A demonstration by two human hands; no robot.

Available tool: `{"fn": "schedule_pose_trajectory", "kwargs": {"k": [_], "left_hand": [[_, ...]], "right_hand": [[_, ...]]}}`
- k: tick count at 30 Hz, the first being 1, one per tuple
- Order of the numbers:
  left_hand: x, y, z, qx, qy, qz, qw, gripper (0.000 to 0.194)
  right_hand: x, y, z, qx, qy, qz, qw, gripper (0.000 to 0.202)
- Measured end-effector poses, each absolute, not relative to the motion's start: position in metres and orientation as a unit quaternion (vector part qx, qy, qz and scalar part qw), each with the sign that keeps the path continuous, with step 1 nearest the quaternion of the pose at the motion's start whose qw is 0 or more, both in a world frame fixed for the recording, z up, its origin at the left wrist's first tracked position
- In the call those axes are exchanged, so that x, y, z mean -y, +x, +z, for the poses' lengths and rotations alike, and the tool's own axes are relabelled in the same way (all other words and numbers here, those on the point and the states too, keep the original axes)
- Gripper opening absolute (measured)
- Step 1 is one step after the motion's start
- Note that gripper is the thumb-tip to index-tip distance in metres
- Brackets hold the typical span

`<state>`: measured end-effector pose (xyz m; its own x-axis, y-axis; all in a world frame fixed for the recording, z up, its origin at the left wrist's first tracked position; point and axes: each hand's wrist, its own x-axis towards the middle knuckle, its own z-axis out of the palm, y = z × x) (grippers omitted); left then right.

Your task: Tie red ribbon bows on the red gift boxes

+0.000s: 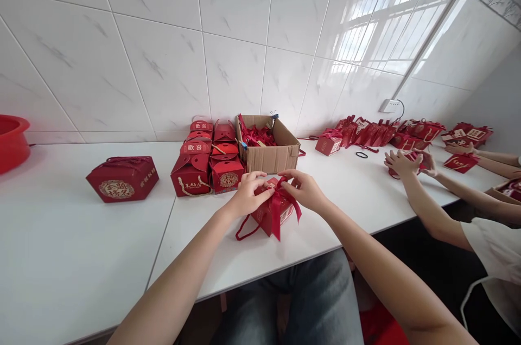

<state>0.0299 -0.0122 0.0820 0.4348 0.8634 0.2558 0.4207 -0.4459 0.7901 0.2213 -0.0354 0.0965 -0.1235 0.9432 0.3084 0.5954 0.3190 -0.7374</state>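
Note:
A small red gift box (264, 218) sits in front of me near the table's front edge, with a red ribbon (276, 213) tied in a bow on top. Its two tails hang down over the front of the box. My left hand (253, 193) pinches the bow from the left, fingers curled over the box top. From the other side, my right hand (304, 189) has thumb and fingers closed on the ribbon by the knot. A twisted red cord handle (243, 236) loops out at the box's lower left. Fingers partly hide the box top.
Behind my hands stands an open cardboard box (272, 159) of red ribbons. Stacked red gift boxes (191, 174) adjoin it; another box (122, 179) sits left. A red basin (14, 144) is far left. At right, a co-worker's hands (402, 163) handle a box near more red boxes.

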Motion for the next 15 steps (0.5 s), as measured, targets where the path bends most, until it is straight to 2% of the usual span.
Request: {"fn": "schedule_pose_trajectory", "kwargs": {"k": [2, 5, 7, 11, 15], "left_hand": [[0.011, 0.030, 0.082, -0.405, 0.752, 0.336, 0.398, 0.017], [0.007, 0.030, 0.079, -0.420, 0.681, 0.355, 0.484, 0.031], [0.004, 0.031, 0.078, -0.432, 0.666, 0.369, 0.483, 0.036], [0.006, 0.029, 0.082, -0.379, 0.713, 0.356, 0.471, 0.032], [0.011, 0.027, 0.089, -0.357, 0.701, 0.371, 0.493, 0.030]], "right_hand": [[0.034, 0.221, 0.096, 0.706, -0.524, 0.267, 0.394, 0.031], [0.032, 0.222, 0.094, 0.696, -0.517, 0.288, 0.405, 0.032], [0.031, 0.221, 0.092, 0.696, -0.517, 0.284, 0.408, 0.032], [0.031, 0.221, 0.092, 0.699, -0.496, 0.305, 0.415, 0.034], [0.034, 0.224, 0.097, 0.687, -0.473, 0.377, 0.402, 0.035]]}}
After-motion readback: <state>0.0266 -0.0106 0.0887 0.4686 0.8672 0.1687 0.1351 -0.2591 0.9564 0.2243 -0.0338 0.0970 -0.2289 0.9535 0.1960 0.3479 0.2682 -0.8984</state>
